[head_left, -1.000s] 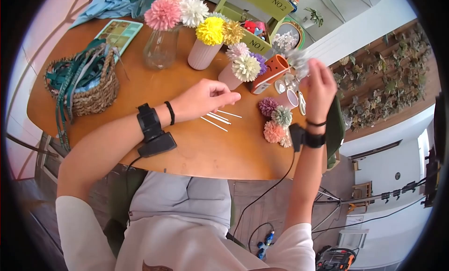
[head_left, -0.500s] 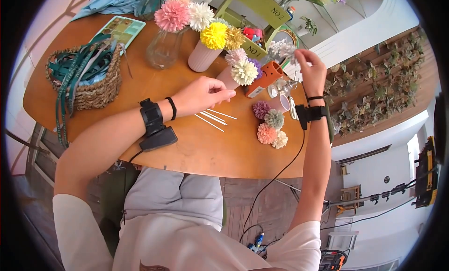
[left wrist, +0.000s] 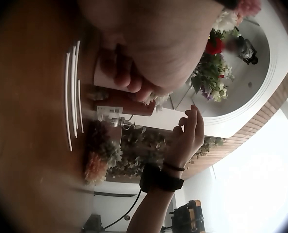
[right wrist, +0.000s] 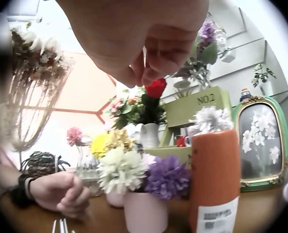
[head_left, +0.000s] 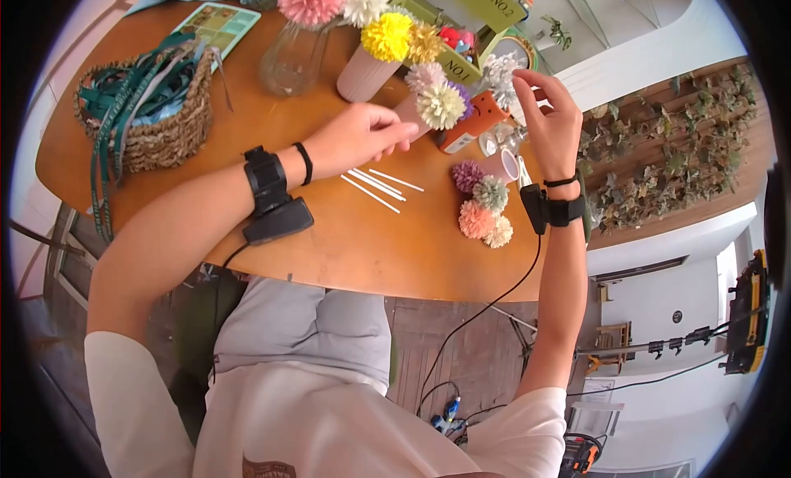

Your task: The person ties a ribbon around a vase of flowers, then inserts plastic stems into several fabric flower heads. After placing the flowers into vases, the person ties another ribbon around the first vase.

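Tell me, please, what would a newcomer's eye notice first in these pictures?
A newcomer would probably notice first the bright yellow flower in a pale pink vase, on the table beyond the left hand. Next might come the orange container with a frowning face, a silvery-white flower at its top, near the raised right hand. The woven basket full of green ribbons also stands out, at the table's left end.
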`<control>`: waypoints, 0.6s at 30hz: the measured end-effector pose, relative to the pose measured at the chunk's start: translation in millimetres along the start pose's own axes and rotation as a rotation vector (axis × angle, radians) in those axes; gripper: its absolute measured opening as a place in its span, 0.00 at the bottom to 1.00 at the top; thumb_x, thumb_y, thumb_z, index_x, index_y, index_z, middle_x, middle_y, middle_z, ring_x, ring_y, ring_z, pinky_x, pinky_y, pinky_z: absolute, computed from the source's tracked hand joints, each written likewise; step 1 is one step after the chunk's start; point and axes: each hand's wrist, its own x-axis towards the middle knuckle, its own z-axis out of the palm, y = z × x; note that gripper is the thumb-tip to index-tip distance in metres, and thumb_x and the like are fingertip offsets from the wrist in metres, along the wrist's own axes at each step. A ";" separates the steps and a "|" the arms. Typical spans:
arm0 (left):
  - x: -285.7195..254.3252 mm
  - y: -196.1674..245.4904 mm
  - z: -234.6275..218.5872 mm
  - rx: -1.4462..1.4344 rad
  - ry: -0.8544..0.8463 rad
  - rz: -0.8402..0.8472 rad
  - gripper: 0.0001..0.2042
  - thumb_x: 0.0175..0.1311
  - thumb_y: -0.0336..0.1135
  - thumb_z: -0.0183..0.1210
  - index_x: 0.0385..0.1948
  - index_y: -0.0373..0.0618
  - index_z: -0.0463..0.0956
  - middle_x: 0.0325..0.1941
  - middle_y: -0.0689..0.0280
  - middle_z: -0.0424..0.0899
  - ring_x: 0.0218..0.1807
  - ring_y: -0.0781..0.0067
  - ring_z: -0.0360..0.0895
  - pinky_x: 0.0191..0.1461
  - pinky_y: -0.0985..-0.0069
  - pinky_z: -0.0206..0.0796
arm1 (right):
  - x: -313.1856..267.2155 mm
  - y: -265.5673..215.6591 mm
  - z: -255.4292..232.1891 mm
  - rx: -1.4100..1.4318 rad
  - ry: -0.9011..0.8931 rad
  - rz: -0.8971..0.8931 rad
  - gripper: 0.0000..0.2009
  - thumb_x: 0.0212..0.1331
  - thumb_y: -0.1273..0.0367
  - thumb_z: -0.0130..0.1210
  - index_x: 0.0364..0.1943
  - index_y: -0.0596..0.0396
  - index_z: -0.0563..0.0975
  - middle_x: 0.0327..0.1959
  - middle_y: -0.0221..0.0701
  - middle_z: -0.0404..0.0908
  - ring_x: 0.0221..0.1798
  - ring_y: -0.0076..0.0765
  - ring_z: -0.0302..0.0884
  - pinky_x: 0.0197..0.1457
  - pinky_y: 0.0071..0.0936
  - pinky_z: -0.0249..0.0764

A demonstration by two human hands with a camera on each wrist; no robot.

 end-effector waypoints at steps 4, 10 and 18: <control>-0.1 4.0 -3.4 0.030 0.023 -0.031 0.20 0.75 0.49 0.56 0.32 0.39 0.82 0.25 0.75 0.75 0.28 0.87 0.70 0.32 0.86 0.64 | -17.8 -25.6 8.9 -0.032 -0.166 -0.111 0.07 0.60 0.72 0.66 0.41 0.55 0.86 0.34 0.32 0.85 0.30 0.27 0.79 0.34 0.24 0.74; 1.0 2.6 -2.7 0.014 0.018 -0.016 0.20 0.75 0.49 0.56 0.31 0.40 0.82 0.24 0.75 0.75 0.27 0.87 0.69 0.32 0.84 0.64 | -1.1 38.3 -1.5 -0.227 -0.097 -0.045 0.12 0.61 0.75 0.60 0.48 0.53 0.84 0.43 0.35 0.84 0.35 0.33 0.80 0.42 0.30 0.77; 1.1 3.2 -3.2 0.040 0.016 -0.038 0.20 0.75 0.49 0.56 0.31 0.39 0.82 0.24 0.76 0.74 0.27 0.88 0.69 0.32 0.86 0.64 | 1.6 77.3 -2.7 -0.105 -0.295 -0.034 0.16 0.63 0.71 0.60 0.56 0.48 0.81 0.55 0.34 0.81 0.53 0.36 0.81 0.52 0.34 0.80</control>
